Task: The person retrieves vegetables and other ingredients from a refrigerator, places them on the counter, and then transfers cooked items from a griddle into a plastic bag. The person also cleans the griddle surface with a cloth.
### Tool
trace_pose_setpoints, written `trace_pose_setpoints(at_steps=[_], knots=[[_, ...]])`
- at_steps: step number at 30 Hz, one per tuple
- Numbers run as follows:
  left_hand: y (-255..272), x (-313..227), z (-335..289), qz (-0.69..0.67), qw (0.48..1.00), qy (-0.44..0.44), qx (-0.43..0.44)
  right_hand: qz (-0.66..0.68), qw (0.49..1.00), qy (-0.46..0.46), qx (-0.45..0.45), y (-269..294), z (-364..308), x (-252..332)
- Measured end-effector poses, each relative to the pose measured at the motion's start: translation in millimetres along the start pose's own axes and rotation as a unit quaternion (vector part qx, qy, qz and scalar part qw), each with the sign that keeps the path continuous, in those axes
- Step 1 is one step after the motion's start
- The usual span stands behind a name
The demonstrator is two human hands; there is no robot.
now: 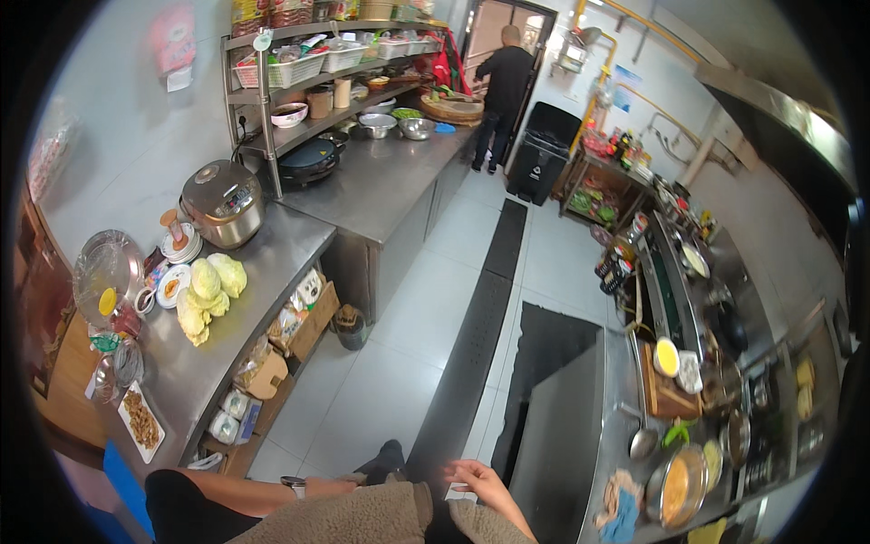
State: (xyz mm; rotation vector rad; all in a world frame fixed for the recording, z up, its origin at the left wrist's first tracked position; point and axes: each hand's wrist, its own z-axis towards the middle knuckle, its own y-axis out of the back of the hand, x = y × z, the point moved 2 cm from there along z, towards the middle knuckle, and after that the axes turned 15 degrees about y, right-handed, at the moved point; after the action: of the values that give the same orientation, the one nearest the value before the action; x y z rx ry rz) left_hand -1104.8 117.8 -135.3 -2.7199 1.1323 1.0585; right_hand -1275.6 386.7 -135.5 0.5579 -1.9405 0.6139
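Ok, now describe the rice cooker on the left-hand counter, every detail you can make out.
The rice cooker is a squat, rounded box with a shiny, metal-looking finish, brownish-grey on top and more silvery lower down. Its lid is shut, and a control panel marks the front. It stands upright on the steel counter, between a stack of white plates and the shelf post. Whether it touches either is unclear.

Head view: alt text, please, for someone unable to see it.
A person's right hand hovers, apparently empty, over a kitchen floor between steel counters; the left hand is partly hidden. Pale cabbages and a rice cooker sit left; a co-worker stands beyond.
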Motion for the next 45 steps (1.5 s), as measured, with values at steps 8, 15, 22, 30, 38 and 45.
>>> trace_pose_setpoints(at_steps=[8, 15, 22, 30, 38, 45], knots=[[133, -40, 82, 0.143, 0.963, -0.025, -0.226, -0.003, 1.0, 0.004, 0.0, 60, 155, 100], [250, -128, 159, 0.097, 0.964, 0.018, -0.246, 0.004, 0.998, -0.034, 0.045, 155, 278, 117], [322, -204, 289, 0.005, 0.902, -0.002, -0.431, -0.058, 0.992, 0.025, 0.107, 261, 440, 235], [439, -249, 386, -0.077, 0.912, 0.021, -0.401, -0.109, 0.961, 0.085, 0.238, 287, 639, 344], [665, -298, 471, -0.454, 0.761, 0.04, -0.462, -0.305, 0.894, 0.096, 0.313, 326, 858, 359], [755, -348, 570, -0.485, 0.759, -0.063, -0.43, -0.511, 0.729, 0.2, 0.409, 300, 1001, 380]])
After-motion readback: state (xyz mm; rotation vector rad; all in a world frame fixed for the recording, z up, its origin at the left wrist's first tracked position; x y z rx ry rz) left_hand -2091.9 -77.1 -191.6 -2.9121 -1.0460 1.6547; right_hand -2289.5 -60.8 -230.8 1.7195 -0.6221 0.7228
